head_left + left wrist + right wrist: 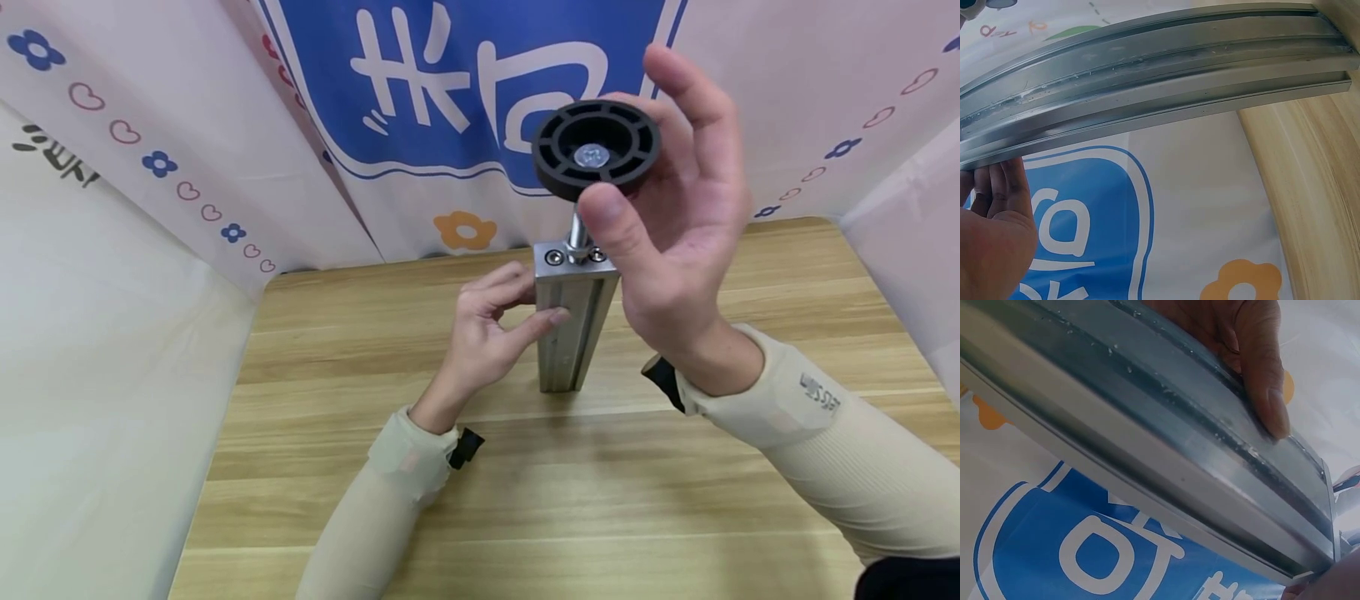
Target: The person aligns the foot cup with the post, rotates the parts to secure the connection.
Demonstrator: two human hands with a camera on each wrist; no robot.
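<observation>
A silver aluminium profile (558,342) stands upright on the wooden table, with slots running along its sides. Its top end plate (551,271) carries screws and a threaded stem (577,229) with a black round levelling foot (592,125) on it, a screw (591,156) at the centre. My left hand (483,329) grips the profile near its upper end, and its thumb (1272,412) lies along one face in the right wrist view. My right hand (690,225) holds the foot's rim, thumb in front and other fingers partly hidden behind, one finger raised.
Behind the wooden tabletop (315,400) hangs a white cloth with a blue printed sign (322,83) and an orange flower (465,230). White walls (97,333) close in the sides. Small black wrist cameras sit by both sleeves.
</observation>
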